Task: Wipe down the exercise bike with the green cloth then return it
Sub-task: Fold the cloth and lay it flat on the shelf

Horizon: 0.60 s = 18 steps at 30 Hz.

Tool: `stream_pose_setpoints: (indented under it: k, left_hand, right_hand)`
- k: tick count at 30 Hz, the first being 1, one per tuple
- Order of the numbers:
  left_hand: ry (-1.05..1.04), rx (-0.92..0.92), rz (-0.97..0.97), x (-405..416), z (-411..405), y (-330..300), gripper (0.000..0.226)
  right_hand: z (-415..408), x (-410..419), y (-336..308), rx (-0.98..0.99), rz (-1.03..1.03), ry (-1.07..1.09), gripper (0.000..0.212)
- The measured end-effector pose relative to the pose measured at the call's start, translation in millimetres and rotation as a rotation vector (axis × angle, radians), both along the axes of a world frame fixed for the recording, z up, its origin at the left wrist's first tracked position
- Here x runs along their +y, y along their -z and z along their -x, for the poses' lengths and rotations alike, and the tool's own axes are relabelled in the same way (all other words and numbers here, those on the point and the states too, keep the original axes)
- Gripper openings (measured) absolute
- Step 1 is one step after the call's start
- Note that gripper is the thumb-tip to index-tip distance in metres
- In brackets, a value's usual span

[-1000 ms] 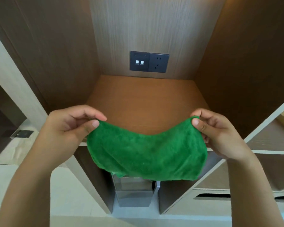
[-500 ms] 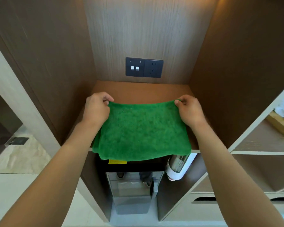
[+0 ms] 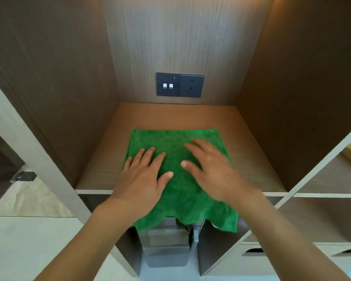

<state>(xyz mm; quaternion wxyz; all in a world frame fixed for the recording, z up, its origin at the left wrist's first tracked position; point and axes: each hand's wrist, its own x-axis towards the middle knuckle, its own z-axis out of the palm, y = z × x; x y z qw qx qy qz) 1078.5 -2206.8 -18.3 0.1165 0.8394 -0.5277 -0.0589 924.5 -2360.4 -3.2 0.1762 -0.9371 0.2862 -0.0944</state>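
Green terry fills the middle of the frame: the one square green microfibre cloth (image 3: 178,159) lies spread on the brown wooden shelf (image 3: 249,159) of the cabinet niche, and its near edge hangs over the shelf's front lip at lower centre. My left hand (image 3: 142,177) lies flat on the cloth's left half, fingers straight and spread, gripping nothing. My right hand (image 3: 209,167) lies flat on the right half in the same way, open, palm down. The exercise bike is nowhere in view, so I judge this to be the return step, nearly done.

The risk I see is the overhang. A good part of the cloth dangles past the lip, the right corner lowest, and if I lift both hands now, that hanging weight could drag the cloth off the shelf and onto the grey metal appliance (image 3: 166,246) standing below. Smoothing toward myself would make that worse; pushing it toward the back wall would be safer.

Counted: one cloth, two hands, one shelf under them, and one dark wall plate (image 3: 179,84) at upper centre holding two white switches and one socket.
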Motion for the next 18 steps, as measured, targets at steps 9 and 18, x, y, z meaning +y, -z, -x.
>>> stream_pose_setpoints:
  k: [9, 18]
  left_hand:
    - [0.022, -0.011, -0.120, -51, -37, 4, 0.072]
    - [0.036, 0.005, -0.092, -124, -78, -8, 0.071]
  right_hand:
    - [-29, -42, 9, 0.218, 0.047, -0.037, 0.078]
    - [-73, -110, 4, 0.202, 0.081, 0.008, 0.074]
